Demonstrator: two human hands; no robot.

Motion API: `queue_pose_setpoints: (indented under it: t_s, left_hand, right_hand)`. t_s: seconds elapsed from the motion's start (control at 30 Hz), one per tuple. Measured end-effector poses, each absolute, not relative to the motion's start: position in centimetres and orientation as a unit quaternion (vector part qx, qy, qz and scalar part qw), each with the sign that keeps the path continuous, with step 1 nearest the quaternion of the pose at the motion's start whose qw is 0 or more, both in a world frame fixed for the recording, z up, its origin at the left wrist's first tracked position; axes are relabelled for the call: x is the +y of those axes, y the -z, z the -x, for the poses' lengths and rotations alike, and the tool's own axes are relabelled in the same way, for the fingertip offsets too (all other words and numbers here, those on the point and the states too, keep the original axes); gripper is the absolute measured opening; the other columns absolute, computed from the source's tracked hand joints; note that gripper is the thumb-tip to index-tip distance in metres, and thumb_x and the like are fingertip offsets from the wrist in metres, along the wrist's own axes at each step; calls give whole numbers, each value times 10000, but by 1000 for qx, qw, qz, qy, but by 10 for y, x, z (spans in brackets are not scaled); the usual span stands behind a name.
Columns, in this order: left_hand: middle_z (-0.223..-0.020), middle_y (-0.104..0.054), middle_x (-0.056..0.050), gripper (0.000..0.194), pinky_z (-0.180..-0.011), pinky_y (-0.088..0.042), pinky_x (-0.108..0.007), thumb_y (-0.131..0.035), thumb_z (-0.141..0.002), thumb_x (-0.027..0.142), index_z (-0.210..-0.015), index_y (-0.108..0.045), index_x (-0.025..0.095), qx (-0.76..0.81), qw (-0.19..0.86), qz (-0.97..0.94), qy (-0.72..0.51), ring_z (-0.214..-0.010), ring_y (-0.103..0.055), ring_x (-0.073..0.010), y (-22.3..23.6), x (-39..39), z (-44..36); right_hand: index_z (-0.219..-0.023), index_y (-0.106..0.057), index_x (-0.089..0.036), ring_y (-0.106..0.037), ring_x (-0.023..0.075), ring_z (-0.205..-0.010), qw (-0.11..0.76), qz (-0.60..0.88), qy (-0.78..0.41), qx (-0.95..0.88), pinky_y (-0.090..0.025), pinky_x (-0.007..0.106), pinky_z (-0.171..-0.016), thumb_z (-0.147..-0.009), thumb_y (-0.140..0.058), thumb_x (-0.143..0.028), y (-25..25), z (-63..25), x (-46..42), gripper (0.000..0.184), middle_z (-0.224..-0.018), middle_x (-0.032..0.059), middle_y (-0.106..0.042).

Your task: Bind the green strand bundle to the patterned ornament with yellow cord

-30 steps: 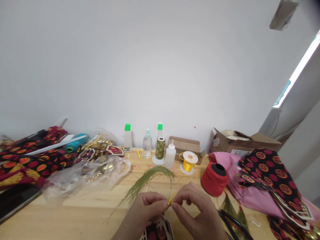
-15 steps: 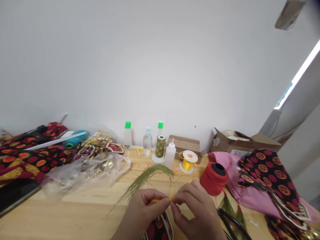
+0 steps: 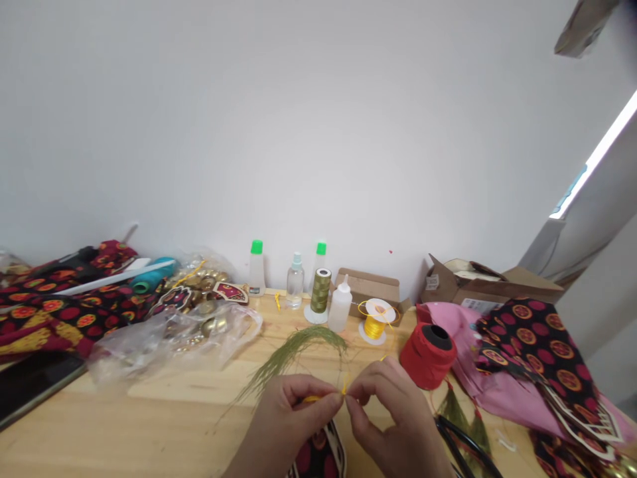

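Note:
My left hand (image 3: 298, 415) pinches a yellow cord (image 3: 312, 399) between thumb and forefinger, low in the middle of the view. Right beside it, my right hand (image 3: 393, 415) is closed on the same cord, its fingertips almost meeting those of the left. A little loop or knot of the cord stands up between the fingertips. Under the hands, partly covered by them, lies a dark patterned fabric piece (image 3: 321, 455) with a pale edge. Behind the hands a bundle of olive-green threads (image 3: 286, 352) curves across the table.
A spool of yellow cord (image 3: 374, 326), an olive thread cone (image 3: 321, 292), a white squeeze bottle (image 3: 340, 307) and a red thread cone (image 3: 428, 356) stand behind. Black-handled scissors (image 3: 468, 445) and green tassels (image 3: 454, 411) lie at right. A plastic bag of brass bells (image 3: 174, 342) lies left.
The whole view has shifted very slightly. Both hands keep their pinch on the yellow cord, with only a tiny move of the fingertips.

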State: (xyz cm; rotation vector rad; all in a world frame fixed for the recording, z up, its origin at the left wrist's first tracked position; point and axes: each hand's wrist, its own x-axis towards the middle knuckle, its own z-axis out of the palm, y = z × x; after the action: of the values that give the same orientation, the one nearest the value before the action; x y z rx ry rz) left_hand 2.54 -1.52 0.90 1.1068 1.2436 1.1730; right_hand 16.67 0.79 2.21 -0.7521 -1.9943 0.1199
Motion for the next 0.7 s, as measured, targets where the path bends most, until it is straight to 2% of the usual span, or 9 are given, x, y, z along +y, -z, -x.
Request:
queue_pose_setpoints:
  t_s: [0.17, 0.47, 0.63, 0.7]
  left_hand:
    - [-507, -610, -27, 211, -511, -368, -233, -640, -564, 326, -598, -681, 122, 507, 532, -474, -485, -501, -479, -122, -10, -14, -21]
    - [-453, -541, 5, 219, -486, -332, -221, -644, -550, 338, -562, -674, 122, 514, 537, -456, -490, -469, -414, -95, -13, -14, -24]
    - [-337, -392, 66, 215, -377, -208, -181, -676, -502, 336, -476, -639, 125, 468, 622, -380, -500, -352, -256, -34, -11, -10, -21]
    - [-305, -360, 77, 215, -380, -238, -185, -672, -508, 336, -473, -633, 127, 430, 667, -353, -496, -324, -218, -27, -7, -8, -21]
  right_hand:
    - [-560, -484, -169, -459, 117, -524, 456, 327, -104, -821, -348, 220, -469, -622, -491, -60, -23, -168, 9, 125, -515, -14, -481]
    - [-589, -505, -166, -453, 122, -522, 455, 299, -48, -837, -339, 229, -469, -624, -512, -61, -23, -167, 9, 111, -524, -2, -502]
    - [-670, -533, -172, -482, 124, -567, 462, 288, -106, -832, -368, 238, -515, -685, -512, -92, -31, -172, 6, 84, -578, 1, -539]
    - [-674, -524, -172, -487, 120, -575, 477, 307, -137, -812, -375, 235, -522, -703, -499, -97, -34, -175, 6, 85, -588, -1, -535]
